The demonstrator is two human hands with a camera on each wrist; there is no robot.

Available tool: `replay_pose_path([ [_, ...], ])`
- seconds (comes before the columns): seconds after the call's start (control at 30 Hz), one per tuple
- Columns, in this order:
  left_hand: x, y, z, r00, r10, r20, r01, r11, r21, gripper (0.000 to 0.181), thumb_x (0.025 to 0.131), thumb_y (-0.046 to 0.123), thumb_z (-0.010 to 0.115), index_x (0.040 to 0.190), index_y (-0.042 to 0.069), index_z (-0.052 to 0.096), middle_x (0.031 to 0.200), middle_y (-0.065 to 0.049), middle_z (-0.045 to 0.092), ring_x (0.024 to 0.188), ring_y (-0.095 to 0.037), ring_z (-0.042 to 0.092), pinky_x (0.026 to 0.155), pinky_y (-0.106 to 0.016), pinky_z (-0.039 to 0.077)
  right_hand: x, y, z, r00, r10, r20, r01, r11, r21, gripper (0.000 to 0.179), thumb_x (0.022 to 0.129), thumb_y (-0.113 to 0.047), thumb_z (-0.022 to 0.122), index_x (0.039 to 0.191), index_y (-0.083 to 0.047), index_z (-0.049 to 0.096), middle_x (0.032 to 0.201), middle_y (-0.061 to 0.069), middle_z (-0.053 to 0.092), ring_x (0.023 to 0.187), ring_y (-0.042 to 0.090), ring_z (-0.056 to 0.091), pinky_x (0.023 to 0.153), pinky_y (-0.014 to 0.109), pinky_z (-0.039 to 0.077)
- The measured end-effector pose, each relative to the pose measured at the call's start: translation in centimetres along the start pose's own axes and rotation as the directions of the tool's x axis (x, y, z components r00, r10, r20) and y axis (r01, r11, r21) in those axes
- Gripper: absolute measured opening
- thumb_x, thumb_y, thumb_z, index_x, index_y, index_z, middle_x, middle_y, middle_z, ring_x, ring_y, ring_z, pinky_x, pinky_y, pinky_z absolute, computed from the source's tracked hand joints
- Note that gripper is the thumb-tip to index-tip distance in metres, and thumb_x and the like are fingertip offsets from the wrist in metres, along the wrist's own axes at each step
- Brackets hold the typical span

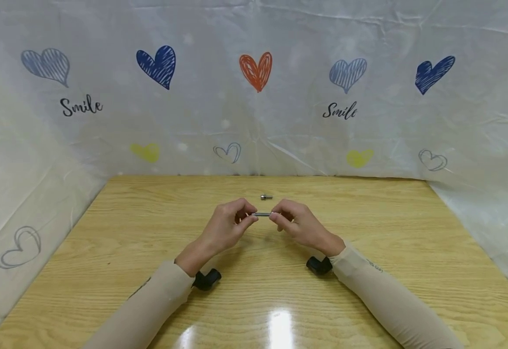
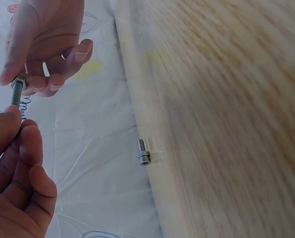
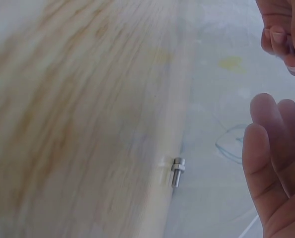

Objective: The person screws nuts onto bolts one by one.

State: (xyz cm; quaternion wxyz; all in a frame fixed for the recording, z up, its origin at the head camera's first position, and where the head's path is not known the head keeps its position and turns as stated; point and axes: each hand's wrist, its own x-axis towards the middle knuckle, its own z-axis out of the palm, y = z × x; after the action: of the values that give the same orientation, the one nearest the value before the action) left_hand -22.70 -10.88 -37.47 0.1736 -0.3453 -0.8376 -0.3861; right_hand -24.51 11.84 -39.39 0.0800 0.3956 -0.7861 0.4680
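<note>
A threaded metal bolt (image 1: pixel 261 214) spans the gap between the two hands above the wooden table. My left hand (image 1: pixel 227 225) pinches one end of it between thumb and fingertips. At the other end my right hand (image 1: pixel 299 224) has its thumb and index finger on a hex nut (image 2: pixel 20 79), seen best in the left wrist view. The bare threads (image 2: pixel 16 95) show between the hands. Beyond them a second, shorter bolt (image 1: pixel 266 197) with a nut near its head lies on its side; it also shows in the right wrist view.
The wood-grain table (image 1: pixel 254 271) reaches back to a pale hanging sheet (image 1: pixel 297 126) printed with hearts and "Smile". Black wrist cameras stick out below the left sleeve (image 1: pixel 149 300) and the right sleeve (image 1: pixel 389 291).
</note>
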Motion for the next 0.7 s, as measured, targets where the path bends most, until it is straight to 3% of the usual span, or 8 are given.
replay_pose_path([
  [0.23,-0.05,-0.01,-0.01,1.000,0.005,-0.004,-0.005,1.000,-0.007,0.008,0.088,0.007,0.069,0.095,0.006,0.065,0.080,0.001,0.063,0.062,-0.006,0.053,0.055,-0.023,0.047,-0.09,0.05,-0.11,0.999,0.045,0.019,-0.045,0.999,-0.019,0.006,0.097,-0.018,0.059,0.102,-0.016,0.061,0.085,-0.004,0.059,0.064,0.017,0.060,0.058,0.031,0.049],
  [0.43,-0.11,-0.05,0.00,1.000,0.010,-0.013,-0.011,1.000,-0.013,0.009,0.087,0.006,0.070,0.095,0.006,0.065,0.079,0.000,0.063,0.062,-0.006,0.053,0.055,-0.023,0.047,-0.15,0.04,-0.08,1.000,0.017,0.002,-0.017,1.000,-0.011,0.025,0.091,-0.019,0.067,0.112,-0.013,0.056,0.096,-0.003,0.058,0.069,0.010,0.061,0.060,0.030,0.051],
  [0.7,-0.10,-0.04,-0.01,1.000,0.006,-0.004,-0.006,1.000,-0.004,0.008,0.088,0.007,0.070,0.094,0.006,0.065,0.079,0.002,0.063,0.061,-0.005,0.052,0.055,-0.023,0.046,-0.10,-0.10,0.00,1.000,0.015,0.002,-0.015,0.999,0.029,0.015,0.094,-0.010,0.062,0.107,-0.012,0.056,0.093,-0.002,0.059,0.065,0.022,0.061,0.058,0.031,0.050],
])
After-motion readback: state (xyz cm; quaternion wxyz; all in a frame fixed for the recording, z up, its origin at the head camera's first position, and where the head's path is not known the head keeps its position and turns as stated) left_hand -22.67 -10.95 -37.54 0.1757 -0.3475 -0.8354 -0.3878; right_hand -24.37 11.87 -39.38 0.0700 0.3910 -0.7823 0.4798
